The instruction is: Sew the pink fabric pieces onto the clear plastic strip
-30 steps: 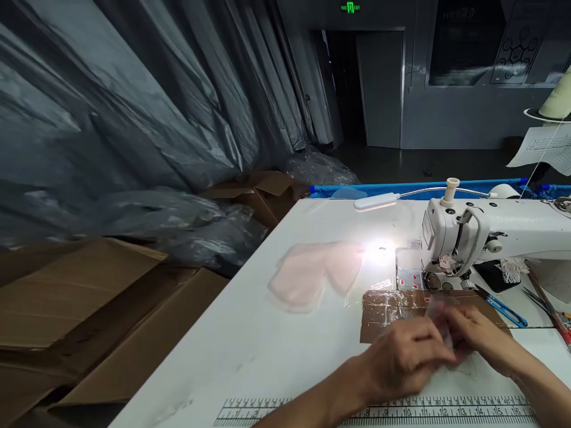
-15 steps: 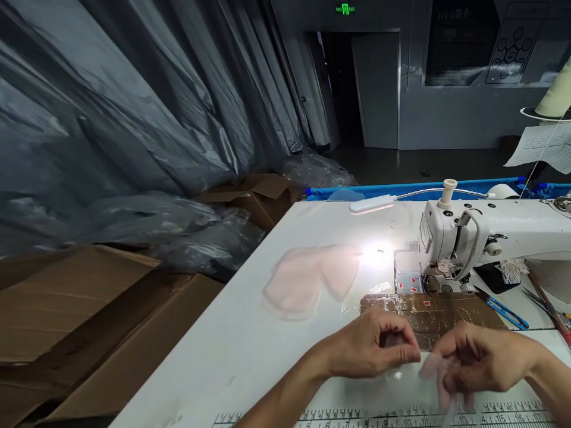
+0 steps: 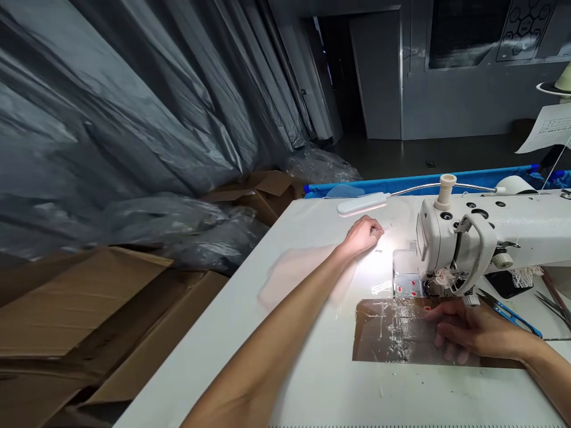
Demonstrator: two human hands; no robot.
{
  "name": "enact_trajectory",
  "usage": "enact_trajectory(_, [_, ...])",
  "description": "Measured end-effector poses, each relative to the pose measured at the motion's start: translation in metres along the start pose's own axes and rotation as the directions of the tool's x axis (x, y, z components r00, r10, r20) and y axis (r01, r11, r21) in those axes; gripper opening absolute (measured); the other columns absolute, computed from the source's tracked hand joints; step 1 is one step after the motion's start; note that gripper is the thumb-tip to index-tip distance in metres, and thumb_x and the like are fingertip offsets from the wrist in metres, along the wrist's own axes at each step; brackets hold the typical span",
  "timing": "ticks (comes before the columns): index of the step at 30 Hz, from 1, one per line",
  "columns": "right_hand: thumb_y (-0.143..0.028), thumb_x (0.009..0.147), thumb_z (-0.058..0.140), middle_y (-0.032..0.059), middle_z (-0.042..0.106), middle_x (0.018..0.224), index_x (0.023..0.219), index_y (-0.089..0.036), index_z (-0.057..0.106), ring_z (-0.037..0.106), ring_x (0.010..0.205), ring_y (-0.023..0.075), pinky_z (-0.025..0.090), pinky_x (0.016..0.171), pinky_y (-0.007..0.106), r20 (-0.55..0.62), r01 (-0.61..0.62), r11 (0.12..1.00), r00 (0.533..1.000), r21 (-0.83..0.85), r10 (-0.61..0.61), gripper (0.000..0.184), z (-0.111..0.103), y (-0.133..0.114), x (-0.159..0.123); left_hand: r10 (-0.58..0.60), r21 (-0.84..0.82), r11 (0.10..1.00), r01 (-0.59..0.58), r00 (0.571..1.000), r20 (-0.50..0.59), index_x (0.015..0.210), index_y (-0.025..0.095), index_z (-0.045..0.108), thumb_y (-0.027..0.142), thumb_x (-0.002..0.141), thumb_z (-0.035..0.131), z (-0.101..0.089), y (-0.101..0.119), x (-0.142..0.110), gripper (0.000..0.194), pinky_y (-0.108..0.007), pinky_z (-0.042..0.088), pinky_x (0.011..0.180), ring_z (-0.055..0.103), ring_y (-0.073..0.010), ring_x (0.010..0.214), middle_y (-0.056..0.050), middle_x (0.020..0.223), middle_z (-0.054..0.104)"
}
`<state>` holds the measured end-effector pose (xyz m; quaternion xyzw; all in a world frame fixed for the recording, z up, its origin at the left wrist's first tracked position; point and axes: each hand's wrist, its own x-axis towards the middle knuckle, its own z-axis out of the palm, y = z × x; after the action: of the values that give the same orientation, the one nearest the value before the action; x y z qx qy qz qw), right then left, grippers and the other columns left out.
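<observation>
My left hand [image 3: 363,233] is stretched far across the white table, its fingers closed in a pinch beside the lamp's bright spot. Whatever it pinches is too small to make out. Pale, sheer fabric pieces [image 3: 285,274] lie under my left forearm, which partly covers them. My right hand [image 3: 477,330] hovers over or rests on the brown film-covered plate [image 3: 379,333], just in front of the white sewing machine [image 3: 475,232]. Its fingers are curled in and slightly blurred; anything within them is hidden.
Blue-handled thread snips [image 3: 513,315] lie right of the machine's needle area, with scissors [image 3: 553,306] beyond. A white lamp [image 3: 363,204] on a bendable neck stands over the table's far side. Open cardboard boxes [image 3: 84,297] and plastic bags [image 3: 191,226] sit left of the table.
My left hand has moved away from the front edge to the far part of the table. My right hand has shifted up onto the brown plate. The sheer piece between them no longer shows clearly.
</observation>
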<state>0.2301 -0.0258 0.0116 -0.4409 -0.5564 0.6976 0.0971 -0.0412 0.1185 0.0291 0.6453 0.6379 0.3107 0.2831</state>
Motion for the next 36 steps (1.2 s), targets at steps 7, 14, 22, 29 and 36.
enact_trajectory(7, [-0.054,0.086,0.065,0.0021,0.066,0.085,0.115,-0.019,0.057,0.064,0.065,0.0101,0.053,0.056,0.021,0.022,0.053,0.998,0.998,-0.023,-0.053,0.047,-0.001,0.009,0.002,-0.088,-0.364,0.922,0.131,0.987,0.133,0.080,0.015,0.057,0.017,0.079,0.067,0.000,0.001,0.002,0.010,-0.029,0.056,0.070,0.063,-0.0124,0.064,-0.004,0.073,0.066])
enact_trajectory(14, [-0.052,0.086,0.066,0.0020,0.066,0.085,0.114,-0.018,0.055,0.064,0.062,0.0103,0.053,0.055,0.022,0.019,0.057,0.998,0.998,-0.021,-0.057,0.046,-0.001,0.009,0.003,-0.118,-0.513,0.836,0.196,0.976,0.181,0.095,0.015,0.059,0.008,0.072,0.071,-0.002,0.009,-0.006,0.027,-0.027,0.058,0.068,0.067,-0.0131,0.068,-0.004,0.077,0.068])
enact_trajectory(22, [-0.037,0.091,0.065,0.0018,0.066,0.084,0.113,-0.016,0.056,0.065,0.065,0.0084,0.052,0.055,0.017,-0.004,0.015,1.000,1.000,-0.016,-0.015,0.032,0.000,-0.001,0.001,-0.095,-0.471,0.868,0.161,0.982,0.161,0.110,0.014,0.068,0.003,0.059,0.069,-0.005,0.011,-0.017,0.053,-0.030,0.057,0.076,0.066,-0.0139,0.070,-0.006,0.088,0.070])
enact_trajectory(29, [-0.043,0.088,0.070,0.0032,0.068,0.085,0.111,-0.013,0.058,0.066,0.065,0.0087,0.054,0.054,0.017,0.001,0.069,0.998,0.998,0.008,-0.069,0.039,-0.005,0.000,0.003,-0.014,-0.300,0.954,0.011,1.000,-0.007,0.090,0.014,0.071,0.012,0.060,0.072,-0.005,0.013,-0.031,0.031,-0.036,0.051,0.089,0.065,-0.0243,0.091,-0.008,0.091,0.069])
enact_trajectory(36, [-0.038,0.093,0.064,0.0015,0.068,0.082,0.099,-0.016,0.060,0.064,0.062,0.0089,0.054,0.053,0.018,-0.065,0.093,0.996,0.994,0.002,-0.092,0.023,0.002,-0.006,0.000,0.452,-0.103,0.891,-0.442,0.844,0.290,0.092,0.022,0.073,0.031,0.084,0.061,0.015,0.027,-0.106,0.017,-0.034,0.048,0.088,0.063,-0.0215,0.091,-0.007,0.096,0.071])
